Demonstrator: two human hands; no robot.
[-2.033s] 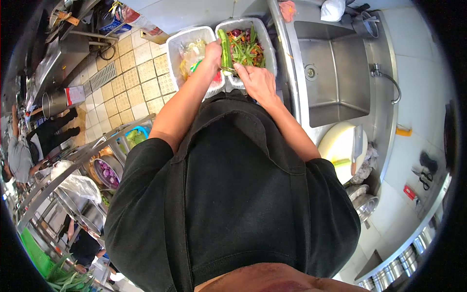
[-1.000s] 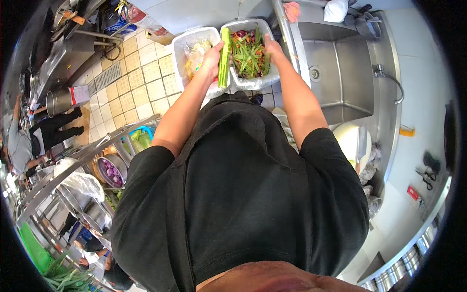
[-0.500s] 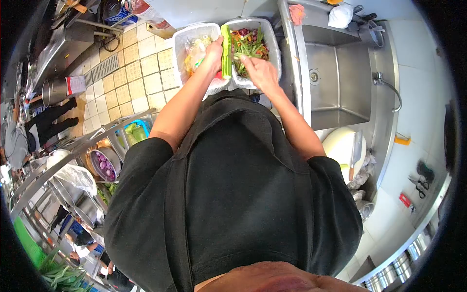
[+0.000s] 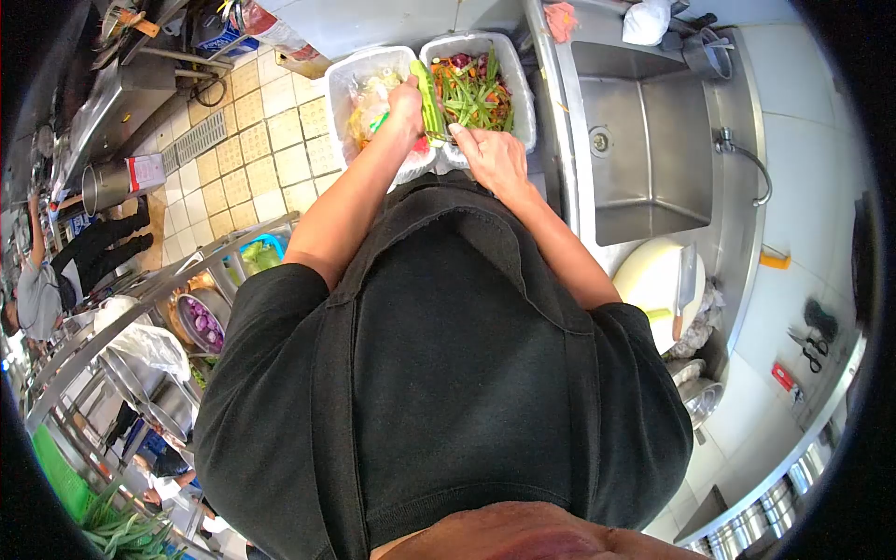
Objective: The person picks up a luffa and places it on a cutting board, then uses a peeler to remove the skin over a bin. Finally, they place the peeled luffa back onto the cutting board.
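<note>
Long green vegetable (image 4: 428, 98): stiff, light, probably slippery; left hand (image 4: 407, 101) grips mid-length, right hand (image 4: 495, 159) pinches lower end over scrap bin (image 4: 519, 93).

Both bare arms reached forward from the black shirt (image 4: 448, 373), elbows bent, forearms converging ahead of the chest. The left hand (image 4: 407, 103) was curled closed in a grip, knuckles up. The right hand (image 4: 495, 157) lay just beside it, palm down, fingers (image 4: 464, 137) pointing toward the left hand
</note>
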